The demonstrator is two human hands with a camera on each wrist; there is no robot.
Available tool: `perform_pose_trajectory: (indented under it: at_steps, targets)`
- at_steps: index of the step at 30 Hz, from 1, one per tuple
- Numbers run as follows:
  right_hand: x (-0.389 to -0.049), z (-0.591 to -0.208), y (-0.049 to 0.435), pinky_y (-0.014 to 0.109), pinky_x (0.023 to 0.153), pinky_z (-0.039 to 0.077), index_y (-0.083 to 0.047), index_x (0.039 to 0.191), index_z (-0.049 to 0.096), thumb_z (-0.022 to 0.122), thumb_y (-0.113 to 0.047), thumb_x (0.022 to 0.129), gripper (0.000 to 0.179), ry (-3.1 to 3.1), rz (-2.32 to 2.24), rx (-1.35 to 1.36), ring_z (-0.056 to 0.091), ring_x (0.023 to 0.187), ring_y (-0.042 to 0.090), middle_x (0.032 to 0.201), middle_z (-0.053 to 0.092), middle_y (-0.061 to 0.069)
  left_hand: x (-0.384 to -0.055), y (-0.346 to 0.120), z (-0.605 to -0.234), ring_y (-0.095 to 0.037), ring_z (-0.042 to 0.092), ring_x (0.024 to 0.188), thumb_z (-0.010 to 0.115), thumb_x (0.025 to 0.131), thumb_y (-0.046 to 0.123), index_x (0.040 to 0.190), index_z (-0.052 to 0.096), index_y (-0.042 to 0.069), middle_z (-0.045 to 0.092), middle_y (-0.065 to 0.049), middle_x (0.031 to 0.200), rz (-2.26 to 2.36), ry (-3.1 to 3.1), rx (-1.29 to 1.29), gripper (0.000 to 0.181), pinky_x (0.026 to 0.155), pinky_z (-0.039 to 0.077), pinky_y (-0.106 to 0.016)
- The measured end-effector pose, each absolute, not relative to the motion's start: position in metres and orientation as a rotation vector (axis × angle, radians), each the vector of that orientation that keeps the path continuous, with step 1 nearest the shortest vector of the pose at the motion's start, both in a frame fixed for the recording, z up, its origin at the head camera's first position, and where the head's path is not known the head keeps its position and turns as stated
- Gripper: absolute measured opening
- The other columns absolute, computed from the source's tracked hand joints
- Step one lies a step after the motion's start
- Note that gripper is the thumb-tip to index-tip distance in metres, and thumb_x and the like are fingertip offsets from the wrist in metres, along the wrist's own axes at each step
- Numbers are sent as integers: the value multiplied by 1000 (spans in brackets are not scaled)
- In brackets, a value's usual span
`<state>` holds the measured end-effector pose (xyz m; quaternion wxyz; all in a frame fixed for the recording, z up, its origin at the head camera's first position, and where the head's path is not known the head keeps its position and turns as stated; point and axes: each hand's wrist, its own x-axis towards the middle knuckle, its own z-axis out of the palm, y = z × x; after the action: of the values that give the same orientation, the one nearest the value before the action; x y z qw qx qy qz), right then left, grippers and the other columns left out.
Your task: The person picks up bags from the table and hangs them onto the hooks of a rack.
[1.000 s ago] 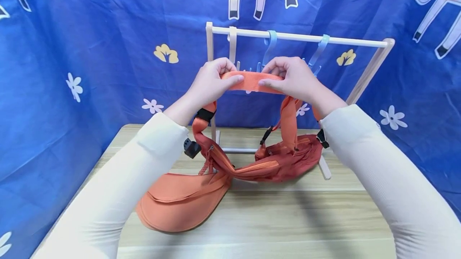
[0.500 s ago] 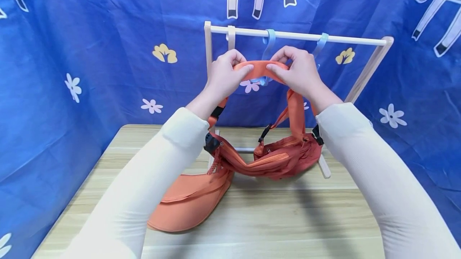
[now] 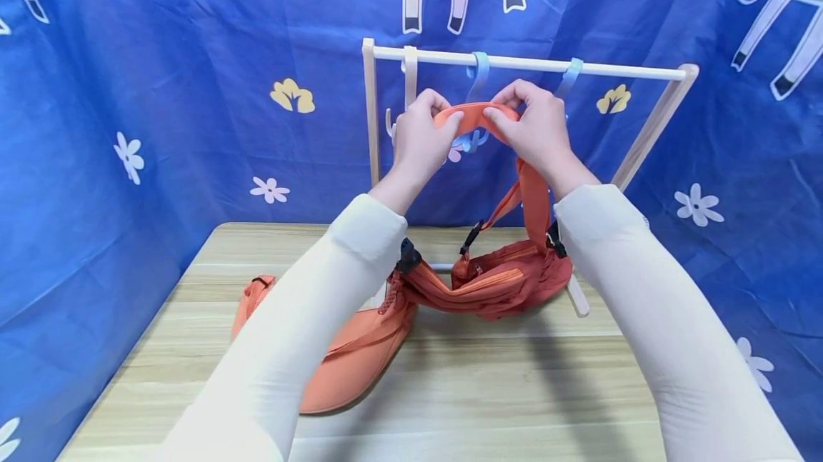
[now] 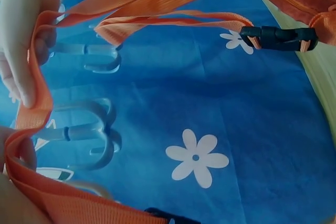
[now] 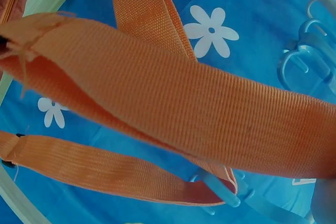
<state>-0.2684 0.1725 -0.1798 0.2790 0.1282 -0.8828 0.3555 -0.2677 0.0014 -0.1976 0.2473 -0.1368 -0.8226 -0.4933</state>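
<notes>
My left hand (image 3: pixel 421 130) and right hand (image 3: pixel 536 123) pinch an orange webbing strap (image 3: pixel 472 115) between thumbs and fingers, a short arched stretch between them. It belongs to a dark red waist bag (image 3: pixel 472 298), which hangs low over the table. Behind it shows a red pouch (image 3: pixel 498 260) with a black buckle (image 4: pixel 278 38). An orange strap (image 5: pixel 100 169) loops over a blue hook in the right wrist view. Just behind the pinched strap is the middle blue hook (image 4: pixel 86 131). In the left wrist view, both hands sit at the left edge, partly cut off.
A wooden rack with a white rail (image 3: pixel 527 62) carries a cream hook (image 3: pixel 410 76) and blue hooks. On the wooden table (image 3: pixel 514 390) lies an orange sun visor (image 3: pixel 347 373), partly behind my left sleeve. A blue patterned curtain (image 3: pixel 212 91) stands behind.
Both hands have risen, carrying the strap up towards the middle blue hook. My left hand has moved right, closer to the right hand, so the held stretch is shorter and more arched.
</notes>
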Motion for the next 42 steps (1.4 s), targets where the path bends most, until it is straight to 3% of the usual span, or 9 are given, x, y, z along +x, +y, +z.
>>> perform_pose_trajectory:
  at_steps: [17, 32, 38, 42]
  targets:
    - [-275, -203, 176, 27, 68, 47, -13, 102, 66, 67, -34, 89, 25, -2422, 1014, 263, 52, 82, 17, 87, 59, 4, -276, 11, -219, -11, 62, 64, 63, 93, 27, 96, 55, 10, 63, -3, 88, -1363, -2309, -307, 19, 60, 47, -25]
    - [-280, -226, 181, 26, 63, 45, -14, 101, 63, 65, -34, 91, 22, -2376, 1059, 255, 54, 73, 17, 85, 59, 2, -280, 21, -235, -18, 57, 72, 63, 92, 30, 97, 57, 14, 62, -2, 85, -1302, -2349, -241, 18, 61, 43, -31]
    - [-282, -238, 183, 27, 52, 36, -13, 101, 63, 65, -37, 90, 26, -2370, 986, 280, 50, 62, 19, 85, 59, 2, -283, 19, -244, -16, 58, 75, 63, 93, 32, 100, 59, 15, 64, 1, 90, -1291, -2385, -263, 20, 64, 44, -33]
    - [-280, -244, 183, 26, 56, 39, -13, 103, 62, 66, -38, 89, 29, -2375, 994, 294, 52, 65, 17, 87, 60, 2, -284, 15, -250, -15, 59, 76, 63, 93, 33, 97, 58, 15, 65, 2, 87, -1283, -2403, -304, 19, 64, 44, -34]
